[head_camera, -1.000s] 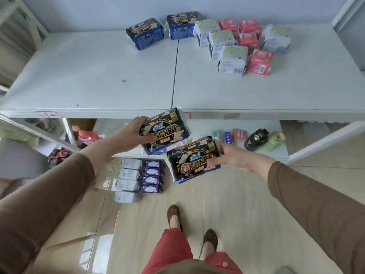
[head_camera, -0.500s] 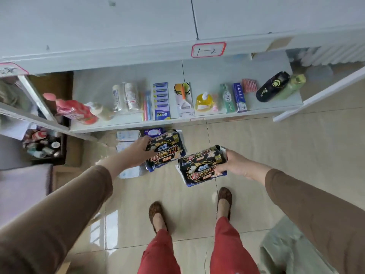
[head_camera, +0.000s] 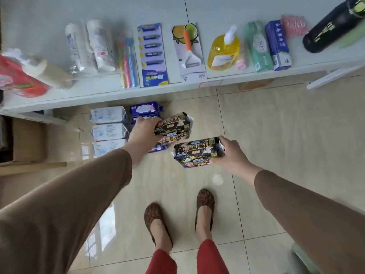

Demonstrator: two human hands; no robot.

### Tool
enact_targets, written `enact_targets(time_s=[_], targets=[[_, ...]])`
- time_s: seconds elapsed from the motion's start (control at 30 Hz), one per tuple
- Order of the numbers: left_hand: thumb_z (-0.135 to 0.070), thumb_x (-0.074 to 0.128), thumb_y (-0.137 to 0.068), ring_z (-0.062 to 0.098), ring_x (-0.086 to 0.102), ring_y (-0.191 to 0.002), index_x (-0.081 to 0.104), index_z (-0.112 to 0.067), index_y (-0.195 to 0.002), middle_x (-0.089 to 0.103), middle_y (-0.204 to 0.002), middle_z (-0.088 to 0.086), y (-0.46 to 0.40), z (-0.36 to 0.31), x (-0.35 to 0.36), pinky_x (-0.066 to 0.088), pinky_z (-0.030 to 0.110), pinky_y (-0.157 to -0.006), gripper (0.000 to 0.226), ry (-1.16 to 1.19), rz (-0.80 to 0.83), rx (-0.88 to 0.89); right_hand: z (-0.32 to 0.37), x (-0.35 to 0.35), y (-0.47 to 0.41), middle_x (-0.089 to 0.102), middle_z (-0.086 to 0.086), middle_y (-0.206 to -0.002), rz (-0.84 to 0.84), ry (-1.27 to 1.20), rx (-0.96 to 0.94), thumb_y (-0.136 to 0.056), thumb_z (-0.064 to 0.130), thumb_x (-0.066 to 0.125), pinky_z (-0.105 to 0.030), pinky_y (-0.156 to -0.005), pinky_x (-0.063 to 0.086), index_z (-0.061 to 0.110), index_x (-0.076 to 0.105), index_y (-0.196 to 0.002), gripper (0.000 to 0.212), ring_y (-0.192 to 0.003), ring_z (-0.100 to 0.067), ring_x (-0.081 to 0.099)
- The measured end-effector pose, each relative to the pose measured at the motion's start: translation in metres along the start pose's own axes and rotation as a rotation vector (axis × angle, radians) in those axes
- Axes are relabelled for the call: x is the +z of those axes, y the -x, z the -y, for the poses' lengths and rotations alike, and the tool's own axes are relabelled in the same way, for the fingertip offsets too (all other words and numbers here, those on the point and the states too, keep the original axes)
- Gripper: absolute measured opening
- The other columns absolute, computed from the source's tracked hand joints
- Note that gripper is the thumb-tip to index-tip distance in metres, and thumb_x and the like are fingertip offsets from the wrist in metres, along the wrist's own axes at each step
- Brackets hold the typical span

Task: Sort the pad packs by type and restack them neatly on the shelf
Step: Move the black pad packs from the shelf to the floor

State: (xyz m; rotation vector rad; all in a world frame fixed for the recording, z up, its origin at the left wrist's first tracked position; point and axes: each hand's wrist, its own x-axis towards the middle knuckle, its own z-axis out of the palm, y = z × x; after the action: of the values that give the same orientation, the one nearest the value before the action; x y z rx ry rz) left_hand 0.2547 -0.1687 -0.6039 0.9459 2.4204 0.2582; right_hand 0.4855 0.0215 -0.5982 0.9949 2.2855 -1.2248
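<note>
My left hand (head_camera: 143, 131) grips a black pad pack marked 420 (head_camera: 173, 127) low over the floor, just right of a column of purple pad packs (head_camera: 146, 107). My right hand (head_camera: 229, 153) grips a second black 420 pack (head_camera: 197, 152), a little nearer to me and to the right. Three white-and-blue pad packs (head_camera: 108, 128) lie in a column on the floor left of the purple ones, partly under the white shelf (head_camera: 110, 95). My left hand and its pack hide most of the purple column.
The white shelf holds toothbrushes (head_camera: 128, 62), a razor card (head_camera: 153, 56), a peeler card (head_camera: 189, 52), a yellow soap pouch (head_camera: 224, 50), toothpaste boxes (head_camera: 276, 46) and a black bottle (head_camera: 331, 28). A cardboard box (head_camera: 27, 141) stands at the left. My feet (head_camera: 177, 216) stand on beige tiles.
The view dropped from the top shelf to the lower shelf and floor. Both hands carried the black packs down toward the packs lying on the floor.
</note>
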Motion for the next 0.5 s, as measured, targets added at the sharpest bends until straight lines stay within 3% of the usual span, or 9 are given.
enact_targets(time_s=[0.1, 0.37, 0.5], targets=[[-0.021, 0.07, -0.083, 0.035, 0.052, -0.104, 0.062, -0.017, -0.123, 0.067, -0.113, 0.009, -0.05, 0.007, 0.044, 0.043, 0.042, -0.089, 0.042, 0.021, -0.039, 0.033, -0.034, 0.026, -0.05, 0.062, -0.007, -0.108, -0.05, -0.023, -0.038, -0.071, 0.014, 0.078, -0.037, -0.081, 0.048, 0.012, 0.055, -0.111, 0.046, -0.1, -0.027, 0.056], [-0.014, 0.068, -0.081, 0.038, 0.053, -0.104, 0.059, -0.012, -0.125, 0.063, -0.117, 0.014, -0.17, 0.024, 0.137, 0.035, 0.04, -0.092, 0.045, -0.065, -0.118, 0.075, -0.109, 0.074, -0.163, 0.055, 0.001, -0.113, -0.109, -0.067, -0.066, -0.074, 0.017, 0.077, -0.028, -0.071, 0.042, 0.021, 0.052, -0.113, 0.046, -0.095, -0.016, 0.057], [-0.011, 0.064, -0.083, 0.039, 0.048, -0.11, 0.054, -0.012, -0.131, 0.06, -0.125, 0.012, -0.209, 0.04, 0.158, 0.041, 0.044, -0.092, 0.048, -0.083, -0.136, 0.069, -0.123, 0.088, -0.208, 0.054, 0.0, -0.112, -0.104, -0.083, -0.079, -0.073, 0.017, 0.078, -0.022, -0.066, 0.042, 0.022, 0.054, -0.115, 0.048, -0.092, -0.016, 0.058]])
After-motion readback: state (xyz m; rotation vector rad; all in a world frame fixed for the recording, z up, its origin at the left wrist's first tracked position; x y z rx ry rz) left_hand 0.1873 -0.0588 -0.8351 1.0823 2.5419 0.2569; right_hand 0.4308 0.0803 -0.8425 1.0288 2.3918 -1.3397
